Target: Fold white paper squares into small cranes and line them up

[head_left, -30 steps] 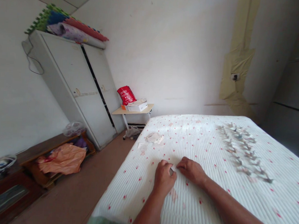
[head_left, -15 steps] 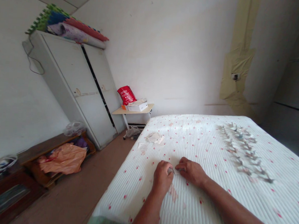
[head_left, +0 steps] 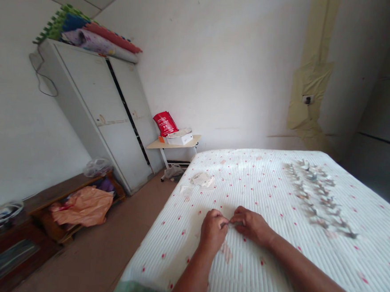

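My left hand [head_left: 212, 231] rests low over the bed, its fingers closed in a pinch. Facing it, my right hand [head_left: 252, 225] has its thumb and fingertips pinched close to the left fingertips. Between them shows a sliver of a small folded paper [head_left: 228, 224], mostly hidden by the fingers. Beyond the left hand lies a loose stack of printed paper squares [head_left: 202, 179]. Rows of several small folded paper cranes [head_left: 321, 195] stand off to the right, somewhat blurred.
A white quilted cover with red dots [head_left: 252, 181] spreads under everything. Past its far left corner stands a small table [head_left: 173, 145] with a red bag [head_left: 165, 123] and a white box [head_left: 181, 139]. A grey cabinet [head_left: 95, 94] and a low wooden shelf [head_left: 58, 190] line the left.
The fingertips of both hands have shifted slightly and now cover more of the small paper. The cranes and paper stack stay where they were.
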`<state>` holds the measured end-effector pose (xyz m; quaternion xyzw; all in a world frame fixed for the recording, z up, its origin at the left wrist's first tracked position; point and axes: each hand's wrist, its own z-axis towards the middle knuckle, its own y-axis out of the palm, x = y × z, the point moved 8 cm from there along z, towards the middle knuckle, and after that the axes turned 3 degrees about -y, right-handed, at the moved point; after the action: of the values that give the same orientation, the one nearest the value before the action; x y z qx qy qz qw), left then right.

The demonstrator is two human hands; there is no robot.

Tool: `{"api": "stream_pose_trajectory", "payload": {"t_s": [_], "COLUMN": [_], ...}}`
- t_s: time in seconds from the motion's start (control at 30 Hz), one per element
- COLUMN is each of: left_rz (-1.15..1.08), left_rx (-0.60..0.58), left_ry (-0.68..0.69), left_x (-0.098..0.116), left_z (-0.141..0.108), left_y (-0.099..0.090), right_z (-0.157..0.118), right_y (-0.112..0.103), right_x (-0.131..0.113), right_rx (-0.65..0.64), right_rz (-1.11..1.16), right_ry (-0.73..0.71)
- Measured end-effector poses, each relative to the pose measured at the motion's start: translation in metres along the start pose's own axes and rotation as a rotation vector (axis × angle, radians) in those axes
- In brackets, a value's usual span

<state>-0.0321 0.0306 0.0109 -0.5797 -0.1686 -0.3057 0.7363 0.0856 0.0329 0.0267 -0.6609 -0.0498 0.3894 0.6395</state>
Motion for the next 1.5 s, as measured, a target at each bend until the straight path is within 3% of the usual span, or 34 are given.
{"api": "stream_pose_trajectory", "payload": {"t_s": [1.03,1.5], "left_rz": [-0.014,0.059], "left_rx": [0.022,-0.001], "left_ry": [0.018,0.035], "left_x": [-0.0015,-0.0002], "left_z": [0.0007,0.0011], "left_y": [0.0012,0.0044], "right_z": [0.0016,0.0006], "right_y": [0.0009,-0.0006], "right_x": [-0.0019,-0.0056], "right_rx": [0.044,0.133], "right_rz": [-0.048,0.005], "right_ry": [-0.071,-0.075]}}
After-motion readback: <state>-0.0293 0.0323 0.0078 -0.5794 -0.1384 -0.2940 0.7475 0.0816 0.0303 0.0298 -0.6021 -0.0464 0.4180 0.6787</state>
